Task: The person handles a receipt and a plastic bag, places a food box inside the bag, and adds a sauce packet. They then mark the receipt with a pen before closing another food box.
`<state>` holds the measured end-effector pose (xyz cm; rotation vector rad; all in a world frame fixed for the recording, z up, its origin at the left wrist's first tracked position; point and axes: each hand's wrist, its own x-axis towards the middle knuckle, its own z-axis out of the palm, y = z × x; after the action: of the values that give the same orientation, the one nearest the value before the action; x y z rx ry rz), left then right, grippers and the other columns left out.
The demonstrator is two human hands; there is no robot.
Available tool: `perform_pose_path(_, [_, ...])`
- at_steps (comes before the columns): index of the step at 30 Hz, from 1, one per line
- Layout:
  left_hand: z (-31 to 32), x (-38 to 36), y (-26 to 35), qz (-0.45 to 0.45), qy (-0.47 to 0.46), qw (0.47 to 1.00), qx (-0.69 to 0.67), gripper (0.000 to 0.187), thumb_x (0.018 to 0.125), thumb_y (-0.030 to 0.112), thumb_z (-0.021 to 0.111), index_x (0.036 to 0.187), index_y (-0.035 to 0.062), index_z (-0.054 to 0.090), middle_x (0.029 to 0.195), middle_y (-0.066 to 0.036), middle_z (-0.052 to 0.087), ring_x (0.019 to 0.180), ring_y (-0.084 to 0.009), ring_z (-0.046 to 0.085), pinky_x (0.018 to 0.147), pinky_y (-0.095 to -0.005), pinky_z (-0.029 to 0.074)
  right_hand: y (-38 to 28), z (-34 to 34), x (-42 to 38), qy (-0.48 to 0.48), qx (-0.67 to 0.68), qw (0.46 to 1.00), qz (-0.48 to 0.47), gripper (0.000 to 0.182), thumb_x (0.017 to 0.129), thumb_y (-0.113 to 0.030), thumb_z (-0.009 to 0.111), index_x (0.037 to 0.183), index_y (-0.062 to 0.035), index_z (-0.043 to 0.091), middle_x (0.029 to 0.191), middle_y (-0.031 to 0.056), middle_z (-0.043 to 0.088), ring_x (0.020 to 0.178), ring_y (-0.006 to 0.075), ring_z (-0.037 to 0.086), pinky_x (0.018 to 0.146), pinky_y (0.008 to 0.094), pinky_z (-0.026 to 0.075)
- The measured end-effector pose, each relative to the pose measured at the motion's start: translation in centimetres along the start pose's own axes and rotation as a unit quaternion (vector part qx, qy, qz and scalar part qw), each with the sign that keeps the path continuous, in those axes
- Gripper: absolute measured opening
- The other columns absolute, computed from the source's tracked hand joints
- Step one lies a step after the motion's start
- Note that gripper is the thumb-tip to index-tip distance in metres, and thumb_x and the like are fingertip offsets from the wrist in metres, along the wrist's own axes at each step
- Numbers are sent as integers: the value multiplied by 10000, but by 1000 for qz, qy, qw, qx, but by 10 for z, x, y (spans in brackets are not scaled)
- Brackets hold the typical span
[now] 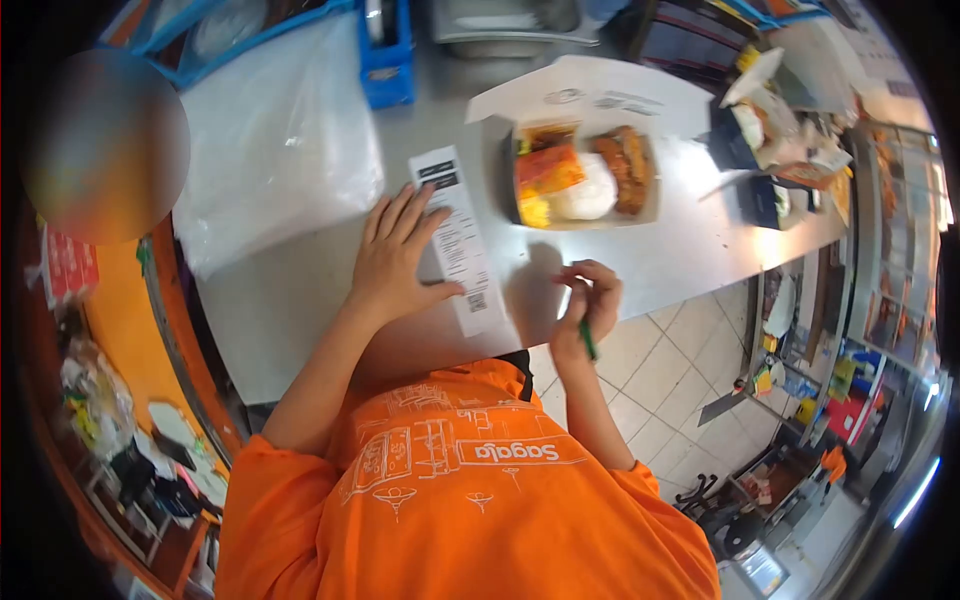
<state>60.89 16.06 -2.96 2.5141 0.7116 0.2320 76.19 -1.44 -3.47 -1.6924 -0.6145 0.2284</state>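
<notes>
My left hand (392, 268) lies flat with its fingers spread, pressing a long printed receipt (462, 243) against the metal counter. A green pen (587, 341) is gripped in my right hand (588, 308), which hovers near the counter's front edge, to the right of the receipt. Beyond it stands an open cardboard food box (634, 220), its lid folded back. Inside are a mound of white rice (588, 188), a browned piece of food (627, 170) and an orange-red sachet (550, 171) in the left part.
A stack of clear plastic bags (280, 150) covers the counter's left side, beside a blue bin (386, 75). Metal pans (510, 22) stand at the back. More food boxes (770, 130) sit at the right end. Tiled floor (670, 370) lies below.
</notes>
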Motion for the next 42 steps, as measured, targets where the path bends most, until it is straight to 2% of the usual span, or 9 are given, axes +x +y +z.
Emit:
perform_pose_path(5, [-13,17,15,-16,7,999,39,743,603,338,760,1242,78,484,1424,-167,321,1308,-352,285,1067,-476,217,11,-79,84,230,8,967,105,122,902,-57,446,1001,12,466,836,76,549,546,89,480,520,218,398])
perform_pose_path(8, [-11,38,16,-24,158,974,161,694,620,272,752,1226,56,491,1350,-187,390,1229,-360,372,1000,-461,308,30,-110,133,231,-12,965,122,137,909,-106,474,990,4,479,820,72,556,549,89,484,526,218,405])
perform_pose_path(12, [-15,55,62,64,194,978,-45,585,620,223,772,1122,40,534,1156,-152,497,1057,-343,488,880,-417,412,59,-131,212,165,-155,971,70,193,878,-115,518,1036,-3,507,971,145,554,752,225,579,679,332,469])
perform_pose_path(14, [-15,61,77,115,150,981,-52,550,613,219,785,1074,36,547,1093,-138,517,1008,-337,514,851,-403,430,56,-131,254,193,-381,896,-119,256,852,-129,557,1071,-1,527,1099,184,525,937,334,556,782,411,462])
perform_pose_path(18, [22,64,62,76,112,990,-49,436,568,218,831,837,39,538,985,-128,530,892,-307,546,755,-387,455,73,-135,298,122,-431,892,-67,259,839,-151,579,1054,-10,545,1173,180,487,1032,372,505,811,442,462])
perform_pose_path(20, [31,64,58,24,175,980,-89,366,585,160,821,737,49,508,927,-112,519,833,-303,543,713,-377,464,74,-136,293,17,-499,865,-48,242,826,-161,599,1025,-29,558,1080,135,517,1016,326,515,785,425,466])
perform_pose_path(30, [23,63,49,-22,249,966,-66,336,617,113,799,726,41,489,961,-126,532,881,-308,552,749,-370,466,21,-120,130,-13,-430,901,-62,39,756,-93,622,746,-62,600,775,94,558,722,312,576,632,407,463])
perform_pose_path(37, [13,54,34,-8,209,972,-108,328,625,90,792,720,30,484,989,-120,533,919,-299,554,777,-364,461,-11,-79,74,-45,-398,916,-5,18,741,-49,609,734,-55,624,778,116,570,707,329,578,624,415,458])
perform_pose_path(42, [3,38,27,21,166,976,-140,318,632,89,786,720,41,485,1004,-113,532,936,-292,559,785,-353,471,-2,-61,109,20,-354,932,-79,164,706,13,547,855,-33,598,843,162,567,758,366,564,671,416,453])
